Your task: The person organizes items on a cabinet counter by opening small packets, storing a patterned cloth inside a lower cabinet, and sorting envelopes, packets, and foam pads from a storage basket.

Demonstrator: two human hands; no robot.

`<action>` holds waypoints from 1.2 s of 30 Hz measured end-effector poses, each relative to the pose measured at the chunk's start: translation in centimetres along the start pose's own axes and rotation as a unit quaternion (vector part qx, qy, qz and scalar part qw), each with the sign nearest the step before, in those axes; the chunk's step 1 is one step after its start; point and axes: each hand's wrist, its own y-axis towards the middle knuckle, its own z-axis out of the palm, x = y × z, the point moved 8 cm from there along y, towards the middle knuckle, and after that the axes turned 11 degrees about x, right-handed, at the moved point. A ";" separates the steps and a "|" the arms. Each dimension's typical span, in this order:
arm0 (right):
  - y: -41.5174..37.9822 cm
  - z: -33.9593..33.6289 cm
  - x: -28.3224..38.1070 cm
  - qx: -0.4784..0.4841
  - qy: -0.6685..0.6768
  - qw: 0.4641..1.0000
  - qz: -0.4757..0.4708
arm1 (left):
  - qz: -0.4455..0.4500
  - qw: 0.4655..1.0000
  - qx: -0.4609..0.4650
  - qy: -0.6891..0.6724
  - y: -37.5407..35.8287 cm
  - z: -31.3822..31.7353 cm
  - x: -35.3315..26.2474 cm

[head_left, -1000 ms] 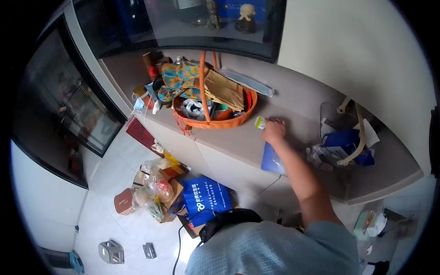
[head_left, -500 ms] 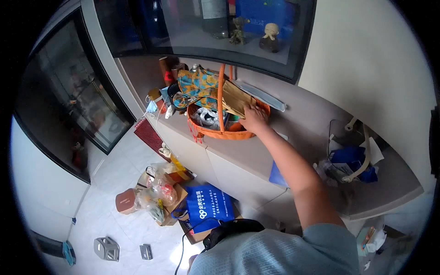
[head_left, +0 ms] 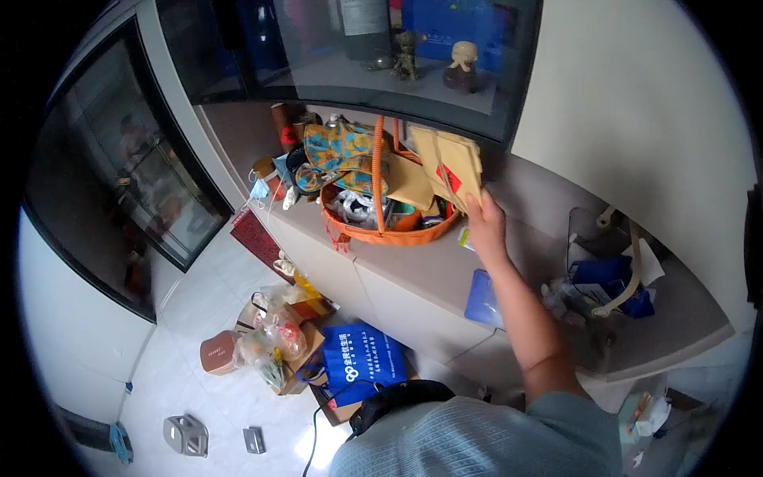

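Note:
My right hand (head_left: 486, 226) grips the lower end of a bundle of brown paper envelopes (head_left: 449, 168) with a red mark, held up above the right side of an orange basket (head_left: 413, 236). Inside the basket are another brown envelope (head_left: 409, 181), a clear plastic bag (head_left: 354, 208) and small items. A blue and yellow patterned cloth bag (head_left: 340, 149) lies at the basket's left side, partly behind the tall orange handle (head_left: 377, 171). My left hand does not show.
A blue flat item (head_left: 482, 298) lies at the counter's front edge. Another basket (head_left: 636, 270) with blue packages stands at the right. Above is a glass-fronted cabinet (head_left: 381, 99). On the floor are a blue bag (head_left: 363, 358), plastic bags (head_left: 278, 334) and a grey stool (head_left: 186, 435).
My right hand has lifted the envelope bundle up and to the right from the basket. Another envelope and small items in the basket now show more.

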 end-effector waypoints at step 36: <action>6.4 1.7 -6.8 0.078 -0.398 0.913 0.035 | 0.030 0.999 0.008 0.032 2.1 -1.8 -3.3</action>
